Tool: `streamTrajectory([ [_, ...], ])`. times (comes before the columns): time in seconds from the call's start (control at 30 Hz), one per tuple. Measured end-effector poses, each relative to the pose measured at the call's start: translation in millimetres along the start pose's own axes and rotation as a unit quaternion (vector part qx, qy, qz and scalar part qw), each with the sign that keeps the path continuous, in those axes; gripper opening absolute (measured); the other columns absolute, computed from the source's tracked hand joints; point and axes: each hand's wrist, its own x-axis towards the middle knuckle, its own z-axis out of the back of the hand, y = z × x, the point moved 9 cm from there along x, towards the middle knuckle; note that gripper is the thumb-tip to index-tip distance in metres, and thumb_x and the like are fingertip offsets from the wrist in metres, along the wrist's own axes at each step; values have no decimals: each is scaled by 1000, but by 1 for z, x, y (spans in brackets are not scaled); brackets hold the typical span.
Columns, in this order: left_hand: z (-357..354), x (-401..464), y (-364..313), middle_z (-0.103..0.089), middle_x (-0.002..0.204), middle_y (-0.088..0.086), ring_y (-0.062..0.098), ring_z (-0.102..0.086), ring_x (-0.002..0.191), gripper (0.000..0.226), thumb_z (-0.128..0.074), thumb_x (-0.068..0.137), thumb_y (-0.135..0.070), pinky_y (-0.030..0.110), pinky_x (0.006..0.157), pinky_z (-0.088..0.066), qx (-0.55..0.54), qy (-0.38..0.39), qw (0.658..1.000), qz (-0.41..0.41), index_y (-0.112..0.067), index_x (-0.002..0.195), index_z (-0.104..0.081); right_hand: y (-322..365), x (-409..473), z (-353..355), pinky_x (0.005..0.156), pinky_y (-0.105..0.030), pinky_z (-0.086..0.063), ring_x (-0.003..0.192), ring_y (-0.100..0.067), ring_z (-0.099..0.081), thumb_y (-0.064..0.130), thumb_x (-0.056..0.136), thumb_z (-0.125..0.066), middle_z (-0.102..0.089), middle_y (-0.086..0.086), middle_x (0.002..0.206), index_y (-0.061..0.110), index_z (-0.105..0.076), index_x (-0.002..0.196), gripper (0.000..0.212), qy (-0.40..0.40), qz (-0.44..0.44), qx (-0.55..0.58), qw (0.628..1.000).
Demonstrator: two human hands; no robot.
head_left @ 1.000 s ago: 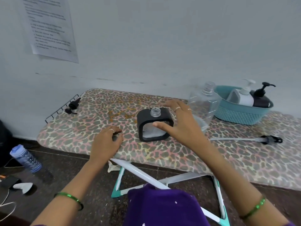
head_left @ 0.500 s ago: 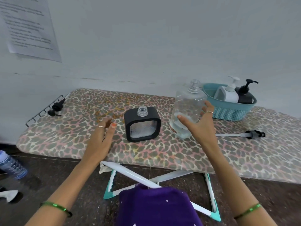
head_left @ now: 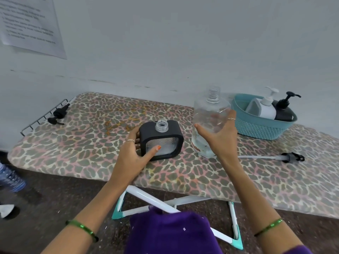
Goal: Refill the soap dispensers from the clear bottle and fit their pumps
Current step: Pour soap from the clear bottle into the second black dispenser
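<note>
My left hand [head_left: 133,154] grips the square black dispenser [head_left: 161,140] mid-counter [head_left: 73,143]; my right hand [head_left: 219,136] grips the clear bottle [head_left: 209,114] beside it. Leopard-print cover, grey wall [head_left: 165,43] behind, teal basket [head_left: 256,127] far right.

The left hand [head_left: 133,154] grips the open-necked black square dispenser [head_left: 161,140] on the leopard-print desk [head_left: 82,145]. Just right of it, the right hand [head_left: 219,136] holds the clear bottle [head_left: 209,114] upright.
</note>
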Motion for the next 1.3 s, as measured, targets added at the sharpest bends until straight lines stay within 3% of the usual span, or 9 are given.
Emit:
streamTrajectory([
  [0.13,1,-2,1,-60,115,-7,-4,-60,102,64,-70,75,-44,6,78,-48,-2,0,1000,2,-33,128,-36,20,2,-18,76,-25,-47,88,-12,-60,34,71,-80,-60,4,100,17,-38,124,70,49,65,-63,995],
  [0.23,3,-3,1,-59,116,-6,-1,-59,102,63,-73,76,-38,4,78,-47,-3,-8,1000,-2,-32,128,-37,30,0,-30,69,-30,-44,91,-24,-60,39,71,-78,-61,-4,109,18,-37,133,77,86,132,-159,975],
  [0.33,3,-3,2,-58,112,-12,-2,-59,102,63,-74,76,-38,6,81,-47,-8,-10,1000,2,-33,127,-37,36,1,-32,64,-28,-38,94,-33,-61,37,73,-77,-61,-11,117,18,-40,134,74,93,184,-243,948],
  [0.43,3,-2,5,-59,115,-9,3,-59,104,65,-76,76,-37,10,84,-50,-7,-12,1000,5,-32,129,-38,43,2,-30,62,-31,-41,90,-34,-61,31,72,-78,-61,-11,114,17,-41,131,71,91,222,-270,932],
  [0.63,4,-2,5,-54,108,-24,-7,-58,98,61,-77,79,-31,5,78,-47,-3,-10,1000,1,-35,126,-38,55,2,-32,70,-40,-51,94,-37,-61,26,64,-85,-61,-14,116,18,-38,128,80,100,301,-344,884],
  [0.8,4,-2,9,-58,108,-15,-13,-57,96,67,-78,78,-32,6,79,-49,-6,-10,1000,0,-20,135,-43,61,5,-31,77,-47,-51,97,-41,-61,24,60,-89,-61,-17,118,9,-47,128,80,90,347,-392,847],
  [1.0,4,-1,7,-52,106,-29,-17,-56,95,60,-77,78,-31,6,78,-48,1,-13,1000,-3,-32,125,-39,62,6,-31,83,-51,-48,104,-43,-58,24,64,-87,-59,-18,121,9,-47,129,78,99,357,-388,844],
  [1.17,3,0,11,-57,106,-21,-13,-58,95,68,-77,79,-32,6,77,-49,5,-16,1000,-4,-17,136,-44,64,4,-32,85,-52,-44,108,-41,-55,25,65,-86,-58,-17,122,11,-42,130,80,106,376,-388,835],
  [1.3,4,0,9,-59,110,-12,-4,-59,95,70,-77,77,-36,7,78,-49,8,-20,1000,-7,-16,136,-45,65,4,-31,85,-50,-43,109,-39,-54,21,65,-86,-57,-16,122,14,-40,130,79,101,389,-391,828],
])
